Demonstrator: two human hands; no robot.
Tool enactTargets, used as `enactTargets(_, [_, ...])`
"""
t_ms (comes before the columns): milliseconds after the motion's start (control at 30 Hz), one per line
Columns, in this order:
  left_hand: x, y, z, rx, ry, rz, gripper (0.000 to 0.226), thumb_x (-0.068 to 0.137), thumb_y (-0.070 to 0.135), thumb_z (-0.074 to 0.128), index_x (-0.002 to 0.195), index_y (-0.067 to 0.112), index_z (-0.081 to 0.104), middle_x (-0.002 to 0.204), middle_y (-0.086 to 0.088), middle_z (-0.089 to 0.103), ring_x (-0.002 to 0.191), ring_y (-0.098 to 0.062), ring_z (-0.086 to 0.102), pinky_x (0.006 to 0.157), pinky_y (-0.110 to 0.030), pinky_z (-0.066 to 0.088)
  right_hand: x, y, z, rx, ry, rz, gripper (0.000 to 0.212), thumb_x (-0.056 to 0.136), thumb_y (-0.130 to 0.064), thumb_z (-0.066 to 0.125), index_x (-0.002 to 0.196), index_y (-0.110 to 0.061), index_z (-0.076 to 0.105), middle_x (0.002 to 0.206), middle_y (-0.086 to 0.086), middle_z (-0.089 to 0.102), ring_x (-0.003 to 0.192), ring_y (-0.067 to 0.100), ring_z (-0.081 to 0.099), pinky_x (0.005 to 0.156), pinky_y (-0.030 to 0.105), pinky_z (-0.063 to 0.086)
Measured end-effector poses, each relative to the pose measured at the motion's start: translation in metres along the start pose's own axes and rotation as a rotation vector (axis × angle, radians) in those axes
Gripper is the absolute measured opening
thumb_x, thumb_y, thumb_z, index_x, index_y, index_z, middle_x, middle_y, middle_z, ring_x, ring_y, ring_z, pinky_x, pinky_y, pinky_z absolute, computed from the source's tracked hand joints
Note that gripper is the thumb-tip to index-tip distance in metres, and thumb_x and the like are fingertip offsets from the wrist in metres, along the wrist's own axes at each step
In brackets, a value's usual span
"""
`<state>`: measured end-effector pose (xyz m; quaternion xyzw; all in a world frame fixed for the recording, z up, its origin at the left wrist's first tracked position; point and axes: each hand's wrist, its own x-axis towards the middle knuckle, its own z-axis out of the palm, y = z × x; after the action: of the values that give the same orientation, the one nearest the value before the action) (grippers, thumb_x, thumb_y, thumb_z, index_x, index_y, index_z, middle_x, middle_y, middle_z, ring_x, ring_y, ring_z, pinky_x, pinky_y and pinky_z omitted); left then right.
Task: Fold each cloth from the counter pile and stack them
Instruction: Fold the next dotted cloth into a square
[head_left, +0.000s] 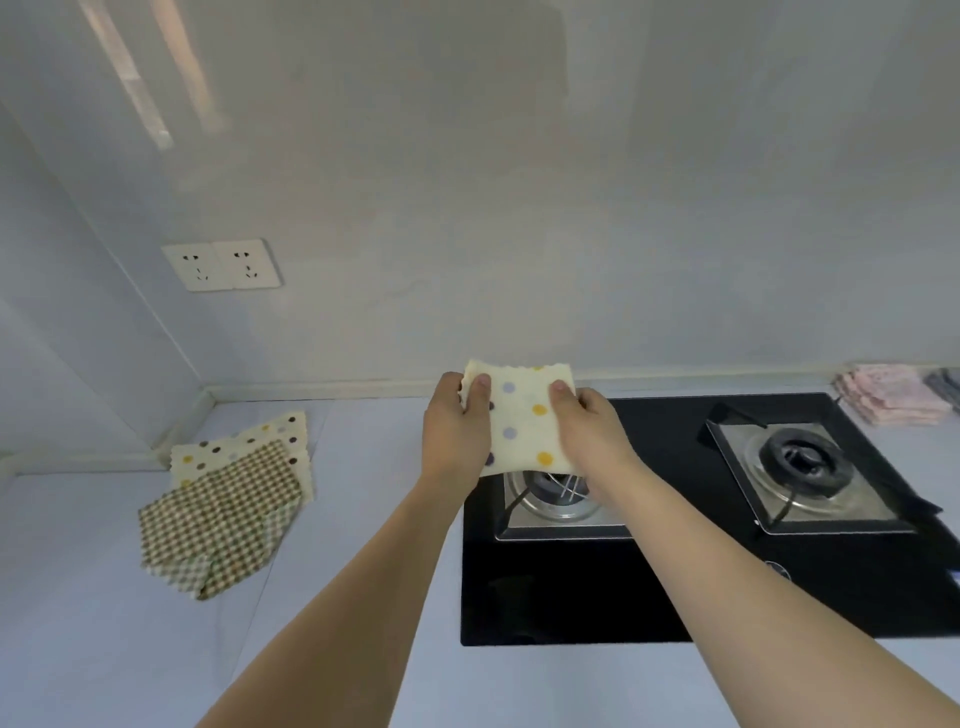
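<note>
A pale lilac counter (363, 519) runs along a white wall, and a black glass gas hob (597, 597) with two steel burners is set in its right part. On the left of the counter, near the corner, lies a loose pile: a brown-and-cream checked cloth (223, 514) rests partly on a cream cloth with dark and yellow dots (244, 441). Both are not folded, so I judge they are still waiting. At the far right edge, a neat stack of pink folded cloths (891, 395) stands against the wall, with something darker just beside it; this looks like the finished part, though I cannot tell how many pieces it has.

Above the left burner, both hands hold up a small cream cloth with lilac and yellow dots (524, 421). The left hand (454, 431) pinches its left edge, thumb on the front. The right hand (592, 431) pinches its right edge in the same way. The cloth seems already doubled, so the fold is probably in the middle. At least two cloths are left after it.
</note>
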<state>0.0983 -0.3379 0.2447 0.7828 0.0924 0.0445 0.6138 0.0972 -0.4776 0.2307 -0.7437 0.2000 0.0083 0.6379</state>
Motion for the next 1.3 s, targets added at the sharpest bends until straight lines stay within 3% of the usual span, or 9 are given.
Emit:
enactTargets(167, [0.019, 0.01, 0.045, 0.026, -0.084, 0.02, 0.024, 0.101, 0.037, 0.043, 0.105, 0.015, 0.051, 0.089, 0.002, 0.06, 0.065, -0.018, 0.055, 0.039, -0.022, 0.044, 0.02, 0.006, -0.045, 0.205, -0.058, 0.155, 0.024, 0.097, -0.029, 0.045, 0.112, -0.016, 0.058, 0.109, 0.005, 0.063, 0.094, 0.019, 0.06, 0.081, 0.038, 0.052])
enactTargets(467, [0.012, 0.038, 0.222, 0.009, -0.197, 0.028, 0.029, 0.101, 0.038, 0.041, 0.112, 0.013, 0.052, 0.092, 0.002, 0.06, 0.06, -0.018, 0.057, 0.043, -0.026, 0.047, 0.084, 0.035, -0.209, 0.195, 0.091, 0.098, 0.02, 0.094, -0.014, 0.05, 0.108, -0.003, 0.059, 0.113, 0.012, 0.066, 0.098, 0.024, 0.062, 0.095, 0.047, 0.049])
enactTargets(567, [0.001, 0.051, 0.291, -0.014, -0.239, -0.003, 0.03, 0.102, 0.037, 0.04, 0.115, 0.013, 0.051, 0.093, 0.002, 0.059, 0.059, -0.019, 0.059, 0.045, -0.029, 0.05, 0.108, 0.041, -0.276, 0.152, 0.145, 0.065, 0.016, 0.095, -0.013, 0.051, 0.108, -0.006, 0.059, 0.108, 0.012, 0.065, 0.096, 0.024, 0.063, 0.08, 0.038, 0.055])
enactTargets(633, [-0.006, 0.06, 0.33, -0.043, -0.263, -0.037, 0.027, 0.102, 0.034, 0.04, 0.114, 0.012, 0.051, 0.094, 0.0, 0.059, 0.071, -0.022, 0.061, 0.042, -0.026, 0.048, 0.12, 0.045, -0.313, 0.143, 0.157, 0.044, 0.015, 0.097, -0.014, 0.05, 0.109, -0.008, 0.058, 0.105, 0.007, 0.065, 0.09, 0.018, 0.063, 0.067, 0.028, 0.051])
enactTargets(767, [-0.006, 0.074, 0.387, -0.11, -0.337, -0.141, 0.016, 0.097, 0.015, 0.043, 0.106, 0.007, 0.053, 0.099, -0.009, 0.06, 0.08, -0.023, 0.058, 0.038, -0.019, 0.045, 0.146, 0.061, -0.369, 0.151, 0.166, 0.07, 0.013, 0.097, -0.017, 0.051, 0.104, -0.01, 0.059, 0.104, 0.005, 0.066, 0.091, 0.018, 0.065, 0.072, 0.032, 0.056])
enactTargets(933, [0.01, 0.076, 0.459, 0.0, -0.462, -0.151, 0.015, 0.09, 0.012, 0.049, 0.101, 0.005, 0.057, 0.093, -0.007, 0.064, 0.079, -0.025, 0.06, 0.055, -0.029, 0.05, 0.174, 0.086, -0.431, 0.284, 0.243, 0.128, 0.017, 0.095, -0.016, 0.056, 0.109, -0.009, 0.064, 0.107, 0.01, 0.069, 0.095, 0.023, 0.067, 0.074, 0.034, 0.057])
enactTargets(1100, [0.002, 0.089, 0.562, 0.003, -0.555, -0.181, 0.012, 0.089, 0.012, 0.052, 0.099, 0.011, 0.06, 0.094, -0.007, 0.066, 0.087, -0.032, 0.065, 0.057, -0.033, 0.055, 0.207, 0.1, -0.529, 0.487, 0.308, 0.163, 0.023, 0.094, -0.013, 0.057, 0.116, -0.01, 0.061, 0.112, 0.012, 0.066, 0.096, 0.025, 0.064, 0.082, 0.039, 0.054])
enactTargets(1200, [-0.005, 0.099, 0.639, -0.04, -0.564, -0.203, 0.009, 0.093, 0.011, 0.054, 0.098, 0.013, 0.06, 0.098, -0.005, 0.068, 0.087, -0.029, 0.066, 0.061, -0.038, 0.059, 0.232, 0.107, -0.599, 0.624, 0.268, 0.164, 0.038, 0.088, -0.004, 0.046, 0.125, -0.007, 0.056, 0.11, 0.013, 0.063, 0.09, 0.023, 0.061, 0.069, 0.034, 0.053])
enactTargets(1300, [-0.015, 0.108, 0.72, -0.07, -0.55, -0.231, 0.01, 0.094, 0.009, 0.053, 0.095, 0.015, 0.062, 0.095, -0.005, 0.07, 0.075, -0.024, 0.067, 0.054, -0.032, 0.057, 0.259, 0.124, -0.67, 0.625, 0.254, 0.207, 0.048, 0.084, 0.003, 0.038, 0.128, -0.008, 0.053, 0.111, 0.012, 0.061, 0.092, 0.025, 0.06, 0.072, 0.036, 0.052])
